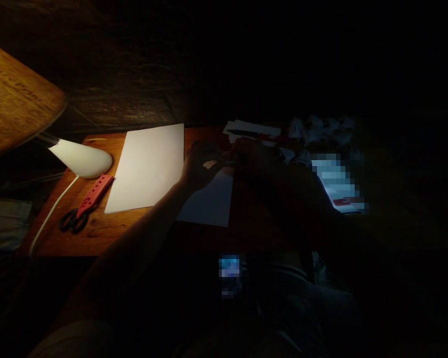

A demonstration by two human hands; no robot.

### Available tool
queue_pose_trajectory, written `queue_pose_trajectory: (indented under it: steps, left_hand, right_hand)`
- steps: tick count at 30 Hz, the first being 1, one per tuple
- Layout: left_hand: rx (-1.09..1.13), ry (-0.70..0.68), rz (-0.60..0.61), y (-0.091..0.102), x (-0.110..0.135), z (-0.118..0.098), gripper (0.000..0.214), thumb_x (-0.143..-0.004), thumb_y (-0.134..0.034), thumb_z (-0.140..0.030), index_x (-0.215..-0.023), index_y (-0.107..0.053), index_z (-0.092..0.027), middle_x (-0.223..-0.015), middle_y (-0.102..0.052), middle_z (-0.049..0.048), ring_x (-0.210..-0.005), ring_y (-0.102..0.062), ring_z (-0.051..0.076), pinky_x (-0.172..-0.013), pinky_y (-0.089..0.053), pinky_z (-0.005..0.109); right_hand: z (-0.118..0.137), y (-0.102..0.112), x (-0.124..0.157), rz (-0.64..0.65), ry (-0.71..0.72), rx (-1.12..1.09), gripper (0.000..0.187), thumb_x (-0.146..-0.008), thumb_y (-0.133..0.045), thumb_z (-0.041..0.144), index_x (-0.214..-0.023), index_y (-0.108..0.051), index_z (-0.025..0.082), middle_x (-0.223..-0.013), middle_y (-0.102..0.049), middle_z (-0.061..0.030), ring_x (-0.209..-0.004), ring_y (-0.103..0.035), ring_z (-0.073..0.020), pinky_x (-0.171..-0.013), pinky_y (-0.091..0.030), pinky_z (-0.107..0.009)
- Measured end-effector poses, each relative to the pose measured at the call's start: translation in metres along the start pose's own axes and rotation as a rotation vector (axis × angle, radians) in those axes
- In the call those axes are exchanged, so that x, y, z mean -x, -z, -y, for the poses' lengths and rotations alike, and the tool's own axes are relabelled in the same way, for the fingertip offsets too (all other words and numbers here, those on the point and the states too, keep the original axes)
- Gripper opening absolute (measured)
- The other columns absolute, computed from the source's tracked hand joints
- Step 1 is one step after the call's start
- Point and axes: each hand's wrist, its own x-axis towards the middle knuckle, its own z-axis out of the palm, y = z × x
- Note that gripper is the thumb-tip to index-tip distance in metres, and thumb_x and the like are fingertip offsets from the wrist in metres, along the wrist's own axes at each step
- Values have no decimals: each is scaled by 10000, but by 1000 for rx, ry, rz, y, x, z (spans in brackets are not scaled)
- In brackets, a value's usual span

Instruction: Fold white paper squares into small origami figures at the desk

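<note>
My left hand (203,161) is curled over the table, its thumb and fingers brought together at the tips. Close against it is my right hand (248,153), deep in shadow with bent fingers. A small pale piece (229,163) shows where the fingertips meet; its kind is too dark to make out. Beneath the hands lies a shaded sheet of paper (209,201). Left of them rests a brightly lit white sheet of paper (149,171). Beyond my right hand, a knife (242,133) with a dark blade lies on white paper pieces (274,131).
A lamp (84,159) with a woven shade stands at the left, its white cord trailing over the edge. Beside it lie black-handled scissors (74,220) and a pink holed piece (97,191). Folded white papers (313,129) and a glowing screen (338,181) are at the right.
</note>
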Motion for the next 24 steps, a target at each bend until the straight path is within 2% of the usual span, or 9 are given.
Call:
queue_pose_trajectory:
  steps: [6, 10, 14, 19, 24]
  left_hand:
    - [9, -20, -18, -2, -1, -2, 237, -908, -828, -372, -770, -716, -215, -829, -742, 43, -869, -687, 226, -928, -530, 436]
    - [72, -11, -41, -7, -1, 0, 201, -920, -808, -349, -802, -714, -215, -852, -722, 36, -841, -680, 212, -875, -536, 411]
    - [104, 44, -10, -7, -3, -1, 207, -916, -813, -341, -795, -700, -215, -857, -723, 28, -849, -686, 200, -875, -549, 384]
    - [182, 125, 3, -3, -4, 3, 148, -897, -821, -318, -932, -748, -193, -918, -772, 49, -841, -703, 171, -804, -561, 303]
    - [170, 223, 33, -4, -2, 9, 123, -881, -810, -289, -847, -759, -182, -867, -772, 55, -807, -700, 164, -774, -550, 291]
  right_hand:
    - [-2, -2, -2, -12, 29, -24, 428, -939, -774, 535, -723, -613, 203, -829, -658, -47, -770, -566, -185, -700, -378, -333]
    - [-3, -6, -1, -29, 25, -21, 422, -935, -778, 526, -714, -630, 199, -834, -677, -58, -789, -592, -192, -711, -385, -337]
    - [-3, -7, 0, -12, -31, -107, 374, -898, -808, 478, -713, -641, 199, -834, -680, -49, -775, -597, -184, -691, -383, -326]
    - [-9, -3, 1, -48, -145, -301, 279, -802, -802, 360, -693, -599, 202, -790, -641, -25, -749, -578, -175, -690, -407, -317]
    - [-14, 0, 1, 4, -220, -398, 287, -763, -801, 373, -708, -573, 207, -758, -606, 1, -719, -547, -156, -659, -404, -298]
